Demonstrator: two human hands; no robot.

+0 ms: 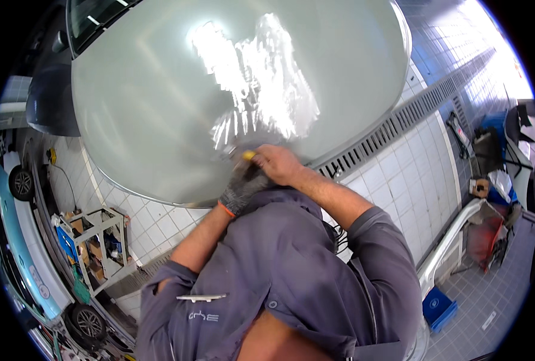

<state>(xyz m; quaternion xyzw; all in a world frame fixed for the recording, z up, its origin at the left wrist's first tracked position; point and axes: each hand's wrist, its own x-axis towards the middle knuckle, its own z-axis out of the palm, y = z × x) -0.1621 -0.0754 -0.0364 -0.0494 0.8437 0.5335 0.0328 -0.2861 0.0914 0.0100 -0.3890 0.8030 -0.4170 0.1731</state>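
Both my hands meet over the near edge of a pale grey-green car hood (141, 108). My left hand (243, 188) wears a dark grey glove with an orange cuff. Its fingers are blurred and partly behind the other hand, so their grip does not show. Bare and closed, my right hand (277, 163) has its fingertips on a small yellow object (249, 155), whose kind I cannot make out. Just beyond the hands lies a dull, smeared grey patch (234, 146) on the hood. Bright white reflections (279, 78) spread farther up the panel.
A slotted floor drain (394, 124) runs along the hood's right side over white tiles (394, 180). At left stand a metal-framed cart (102, 240) with supplies and a light-blue car (24, 240). Car parts and a blue bin (439, 308) are at right.
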